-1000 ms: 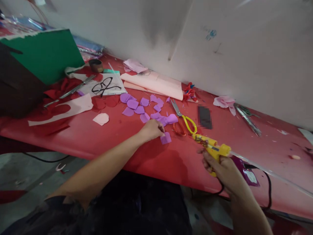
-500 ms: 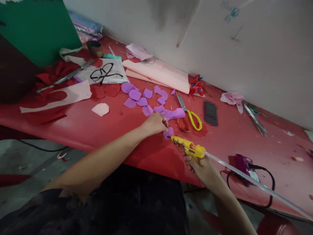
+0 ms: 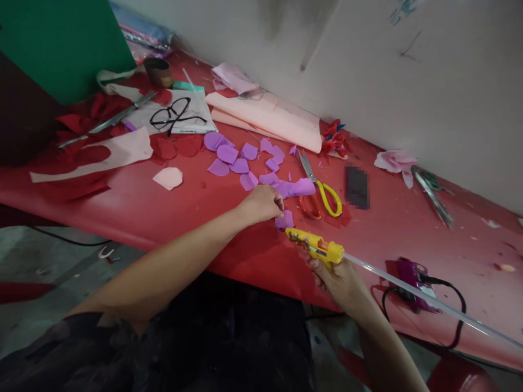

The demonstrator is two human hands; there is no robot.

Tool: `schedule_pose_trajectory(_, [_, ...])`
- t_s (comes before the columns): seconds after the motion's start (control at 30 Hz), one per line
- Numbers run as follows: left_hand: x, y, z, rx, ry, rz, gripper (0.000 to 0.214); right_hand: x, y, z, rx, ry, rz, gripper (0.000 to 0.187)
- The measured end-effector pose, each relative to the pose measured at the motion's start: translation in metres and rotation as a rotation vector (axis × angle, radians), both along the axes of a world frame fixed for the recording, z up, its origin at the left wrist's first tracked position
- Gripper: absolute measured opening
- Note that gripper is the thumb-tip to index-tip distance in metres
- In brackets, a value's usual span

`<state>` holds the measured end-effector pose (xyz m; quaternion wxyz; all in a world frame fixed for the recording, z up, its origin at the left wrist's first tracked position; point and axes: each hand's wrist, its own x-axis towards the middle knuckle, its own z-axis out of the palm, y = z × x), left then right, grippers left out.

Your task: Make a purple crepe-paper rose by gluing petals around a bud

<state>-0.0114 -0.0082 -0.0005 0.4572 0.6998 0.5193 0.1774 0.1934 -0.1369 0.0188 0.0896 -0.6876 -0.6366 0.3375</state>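
Observation:
My left hand (image 3: 263,204) is closed in a pinch at the upper left edge of a purple paper petal (image 3: 285,219). My right hand (image 3: 335,280) grips a yellow glue gun (image 3: 312,244), its nozzle close to the petal's lower edge; I cannot tell whether they touch. A long clear glue stick (image 3: 408,283) runs out of the gun's back end. Just beyond my left hand lie a purple paper strip (image 3: 296,188) and several loose purple petals (image 3: 227,154). Scissors (image 3: 321,190) with one yellow and one red handle rest open beside the strip.
The red table (image 3: 196,201) holds eyeglasses (image 3: 174,115) on white paper, a pale pink paper sheet (image 3: 265,120), a pink paper petal (image 3: 169,177) and red scraps. To the right lie a blurred dark rectangle (image 3: 357,187), more scissors (image 3: 433,196) and a purple device (image 3: 412,286) with a black cable.
The view has shifted slightly. The purple petal sits a little higher relative to the glue gun's nozzle. Both hands keep nearly the same grip and place.

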Motion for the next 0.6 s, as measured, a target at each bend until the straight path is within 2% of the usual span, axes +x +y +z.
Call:
schedule_pose_trajectory(0.37, [0.000, 0.000, -0.001, 0.012, 0.013, -0.018, 0.010, 0.011, 0.001, -0.005, 0.019, 0.025, 0.015, 0.045])
schedule_pose_trajectory(0.6, [-0.001, 0.001, -0.001, -0.005, 0.007, -0.015, 0.011, 0.017, 0.003, -0.007, -0.004, 0.040, -0.037, 0.043])
